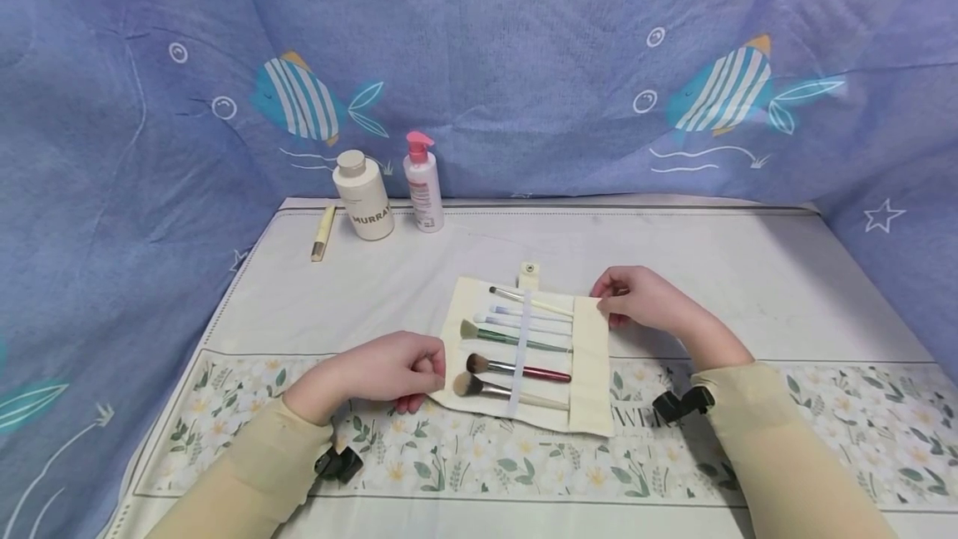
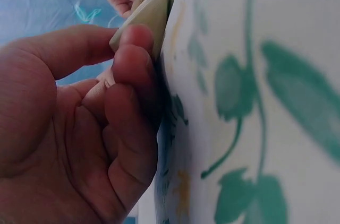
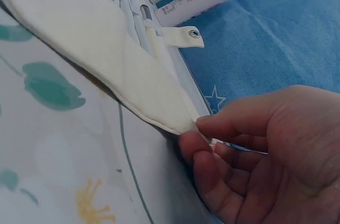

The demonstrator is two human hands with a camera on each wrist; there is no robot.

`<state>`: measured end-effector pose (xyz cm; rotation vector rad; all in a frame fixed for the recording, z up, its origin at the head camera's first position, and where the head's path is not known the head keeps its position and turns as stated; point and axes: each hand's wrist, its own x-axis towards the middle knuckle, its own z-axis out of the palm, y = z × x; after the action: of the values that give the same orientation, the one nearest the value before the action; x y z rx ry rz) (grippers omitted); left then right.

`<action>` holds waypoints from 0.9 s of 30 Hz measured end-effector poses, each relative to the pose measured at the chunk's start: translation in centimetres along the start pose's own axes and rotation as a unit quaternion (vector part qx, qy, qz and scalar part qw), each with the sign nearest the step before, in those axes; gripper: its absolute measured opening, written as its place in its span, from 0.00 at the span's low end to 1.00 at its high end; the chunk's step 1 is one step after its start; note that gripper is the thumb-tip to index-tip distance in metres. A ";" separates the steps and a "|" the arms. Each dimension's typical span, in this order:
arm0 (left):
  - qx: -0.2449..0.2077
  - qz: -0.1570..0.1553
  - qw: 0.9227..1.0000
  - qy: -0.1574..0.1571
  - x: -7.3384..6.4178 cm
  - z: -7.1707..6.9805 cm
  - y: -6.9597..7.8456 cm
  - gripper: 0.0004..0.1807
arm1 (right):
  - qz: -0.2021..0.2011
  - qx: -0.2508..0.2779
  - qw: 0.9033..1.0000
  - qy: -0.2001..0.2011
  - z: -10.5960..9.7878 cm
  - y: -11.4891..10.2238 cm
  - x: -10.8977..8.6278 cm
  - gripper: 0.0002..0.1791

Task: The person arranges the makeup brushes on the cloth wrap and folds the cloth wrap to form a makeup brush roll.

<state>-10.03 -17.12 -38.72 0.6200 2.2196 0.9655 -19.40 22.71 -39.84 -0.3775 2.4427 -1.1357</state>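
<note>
A cream fabric makeup brush roll (image 1: 591, 356) lies unrolled on the table with several makeup brushes (image 1: 524, 369) tucked under its pale elastic band (image 1: 521, 339). My left hand (image 1: 392, 368) pinches the roll's near left edge; the left wrist view shows the cloth (image 2: 151, 17) between thumb and fingertips. At the far right corner my right hand (image 1: 644, 298) pinches the cloth between thumb and forefinger, as the right wrist view shows (image 3: 249, 149). A strap with a metal snap (image 1: 529, 271) sticks out from the far edge.
At the back left stand a white bottle marked MURRAY (image 1: 364, 198) and a white pump bottle (image 1: 424, 185) with a pink top. A pale yellow flat brush (image 1: 323, 234) lies beside them. A blue fish-print curtain (image 1: 494, 65) hangs behind the table.
</note>
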 end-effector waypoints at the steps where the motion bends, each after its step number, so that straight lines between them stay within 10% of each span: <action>1: 0.001 0.003 1.000 -0.003 0.0 0.0 0.1 0.05 | -0.001 0.002 1.000 0.004 0.0 0.0 0.0 0.07; 15: 0.092 0.046 0.994 -0.035 -0.2 0.8 1.2 0.13 | 0.028 0.017 0.996 0.083 0.9 -0.1 0.6 0.07; 27: 0.117 0.066 0.991 0.007 -0.2 0.6 1.2 0.10 | 0.011 -0.047 0.994 0.097 0.9 -0.4 0.3 0.08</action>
<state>-9.27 -16.16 -38.04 0.8780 2.3471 0.7790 -19.24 21.74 -40.14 -0.2797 2.6690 -1.0962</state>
